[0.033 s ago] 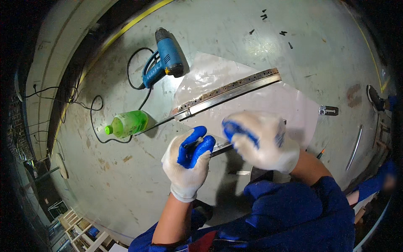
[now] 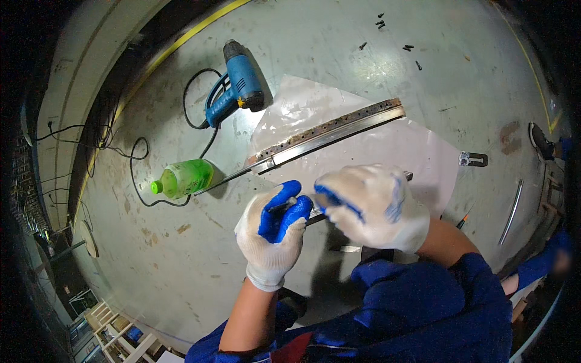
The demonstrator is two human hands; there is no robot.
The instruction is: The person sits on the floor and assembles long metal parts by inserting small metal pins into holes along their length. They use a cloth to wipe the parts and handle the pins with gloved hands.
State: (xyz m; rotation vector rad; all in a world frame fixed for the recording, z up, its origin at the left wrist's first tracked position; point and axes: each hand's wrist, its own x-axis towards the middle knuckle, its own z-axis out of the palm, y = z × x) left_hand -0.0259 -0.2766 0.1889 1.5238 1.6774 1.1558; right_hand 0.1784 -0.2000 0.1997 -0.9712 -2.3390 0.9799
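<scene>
My left hand (image 2: 271, 224), in a white glove with blue coated fingers, is closed in a pinch around a small greyish piece (image 2: 292, 202). The piece is mostly hidden by the fingers, so its kind does not show. Just to its right is my right hand (image 2: 378, 206), gloved alike, with its fingers curled together and their tips close to the left fingertips. Whatever it grips is hidden. A metal bar (image 2: 316, 218) passes below both hands, largely covered by them. Farther off, a long metal rail (image 2: 336, 133) with a rusty, hole-dotted strip lies slantwise on a pale sheet (image 2: 417, 151).
A blue heat gun (image 2: 242, 81) with a black cord lies at the far left. Nearer stands a tipped green bottle (image 2: 184, 178). Several dark screws (image 2: 408, 47) are scattered far right. A slotted plate (image 2: 474, 159) and a curved rod (image 2: 512, 212) lie right. Another person's shoe (image 2: 540, 142) shows at the edge.
My right hand has shifted slightly left, its fingertips now nearer those of my left hand. The left hand has barely moved.
</scene>
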